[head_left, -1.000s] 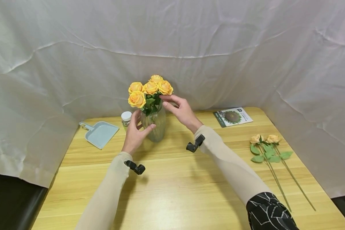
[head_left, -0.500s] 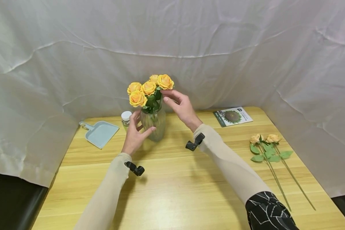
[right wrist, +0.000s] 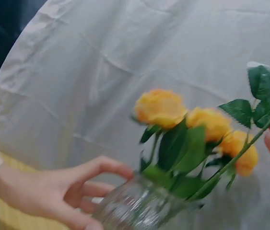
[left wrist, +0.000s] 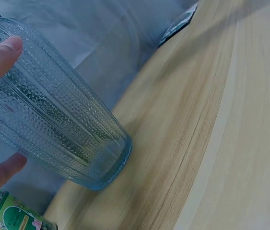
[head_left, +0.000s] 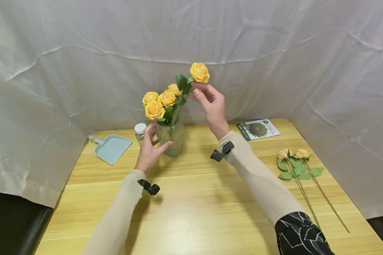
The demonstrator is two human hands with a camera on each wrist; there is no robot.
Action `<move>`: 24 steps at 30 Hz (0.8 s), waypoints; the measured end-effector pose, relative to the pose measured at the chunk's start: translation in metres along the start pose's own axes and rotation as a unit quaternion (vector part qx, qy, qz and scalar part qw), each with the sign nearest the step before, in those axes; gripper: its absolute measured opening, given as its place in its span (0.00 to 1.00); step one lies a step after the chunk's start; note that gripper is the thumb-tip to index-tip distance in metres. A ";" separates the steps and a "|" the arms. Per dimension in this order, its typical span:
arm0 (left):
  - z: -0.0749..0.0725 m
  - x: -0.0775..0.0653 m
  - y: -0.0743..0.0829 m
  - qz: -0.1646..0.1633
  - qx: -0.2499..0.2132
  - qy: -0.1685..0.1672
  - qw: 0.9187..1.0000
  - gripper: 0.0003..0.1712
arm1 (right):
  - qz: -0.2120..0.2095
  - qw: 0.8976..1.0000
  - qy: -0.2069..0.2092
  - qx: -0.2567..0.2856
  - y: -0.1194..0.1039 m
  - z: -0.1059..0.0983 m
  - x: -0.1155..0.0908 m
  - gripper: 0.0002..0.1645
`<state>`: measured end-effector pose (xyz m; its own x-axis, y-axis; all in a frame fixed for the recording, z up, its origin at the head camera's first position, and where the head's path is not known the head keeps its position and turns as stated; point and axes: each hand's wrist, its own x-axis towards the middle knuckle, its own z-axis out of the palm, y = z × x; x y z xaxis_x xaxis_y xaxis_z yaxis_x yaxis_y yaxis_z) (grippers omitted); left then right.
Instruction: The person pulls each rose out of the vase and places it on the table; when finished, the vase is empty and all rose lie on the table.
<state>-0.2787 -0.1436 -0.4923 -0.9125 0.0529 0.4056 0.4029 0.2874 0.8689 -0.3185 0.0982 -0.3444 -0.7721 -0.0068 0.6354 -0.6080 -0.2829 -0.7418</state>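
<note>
A ribbed clear glass vase (head_left: 176,139) stands on the table, holding several yellow roses (head_left: 167,98) with green leaves. My left hand (head_left: 148,150) grips its left side, thumb in front and fingers round the glass. With fingertips and thumb, my right hand (head_left: 214,108) pinches the stem of one yellow rose (head_left: 199,72) just under the bloom, raised above the others. In the right wrist view that rose's leafy stem (right wrist: 240,154) slants down to the vase mouth; its bloom is out of that view. The left wrist view shows the textured glass and blue-tinted base of the vase up close.
A small white-capped bottle (head_left: 140,128) stands just left of the vase, and a light blue dustpan (head_left: 113,148) lies farther left. A sunflower packet (head_left: 258,130) lies at the back right. Two pale roses (head_left: 302,153) lie along the right edge. Grey-white cloth (head_left: 191,42) hangs behind.
My right hand has moved up and to the right, drawing one rose partly up out of the bunch. My left hand stays in place on the vase.
</note>
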 end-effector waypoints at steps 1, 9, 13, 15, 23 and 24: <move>0.000 0.000 0.000 -0.001 0.001 0.000 1.000 0.56 | -0.012 1.000 0.014 0.007 -0.003 -0.001 0.003 0.16; -0.001 0.001 0.001 0.000 0.000 -0.002 1.000 0.55 | -0.079 0.992 0.096 0.029 -0.023 -0.018 0.021 0.15; 0.000 0.001 0.000 -0.003 -0.001 -0.003 1.000 0.56 | -0.087 0.990 0.109 0.024 -0.033 -0.032 0.025 0.15; -0.001 0.001 -0.001 -0.004 0.000 -0.005 1.000 0.56 | -0.088 0.989 0.115 0.021 -0.038 -0.038 0.027 0.15; 0.000 0.001 -0.002 -0.011 -0.007 -0.007 1.000 0.55 | -0.106 0.983 0.152 -0.007 -0.055 -0.065 0.033 0.15; -0.001 0.001 -0.002 -0.011 -0.008 -0.007 1.000 0.55 | -0.104 0.983 0.151 -0.016 -0.057 -0.068 0.032 0.15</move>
<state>-0.2803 -0.1448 -0.4934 -0.9221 0.0595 0.3824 0.3834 0.2741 0.8819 -0.3215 0.1788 -0.2965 -0.6470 0.3338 0.6856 -0.7605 -0.2172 -0.6120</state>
